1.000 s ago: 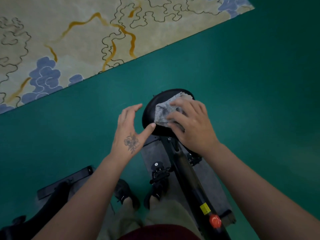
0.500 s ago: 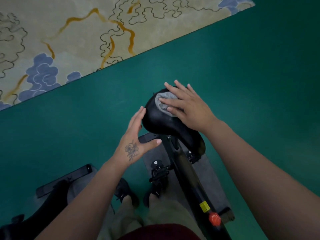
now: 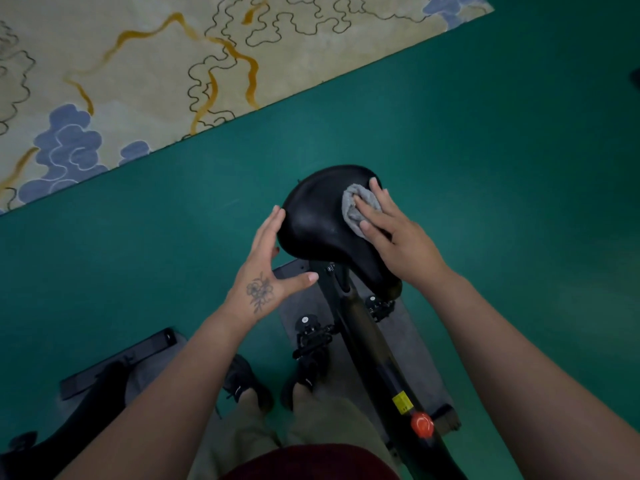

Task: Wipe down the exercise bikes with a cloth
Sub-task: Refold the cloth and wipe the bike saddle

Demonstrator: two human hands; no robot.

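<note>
The left hand (image 3: 266, 261) lay open, fingers straight, fingertips touching the 9 o'clock edge of the black bike saddle (image 3: 318, 220). The saddle sat atop the dark bike frame (image 3: 370, 344), above the green floor (image 3: 485, 168). The right hand (image 3: 398, 237) pressed flat, fingers extended, on a grey cloth (image 3: 353, 206) bunched at the saddle's 2 o'clock area. A patterned rug (image 3: 156, 64) lay at 11 o'clock.

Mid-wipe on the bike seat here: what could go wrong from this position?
1. The grey cloth is bunched small under the right hand, so parts of the black saddle may get missed.
2. The left hand only touches the saddle's edge with straight fingers, so the saddle might shift under pressure.
</note>
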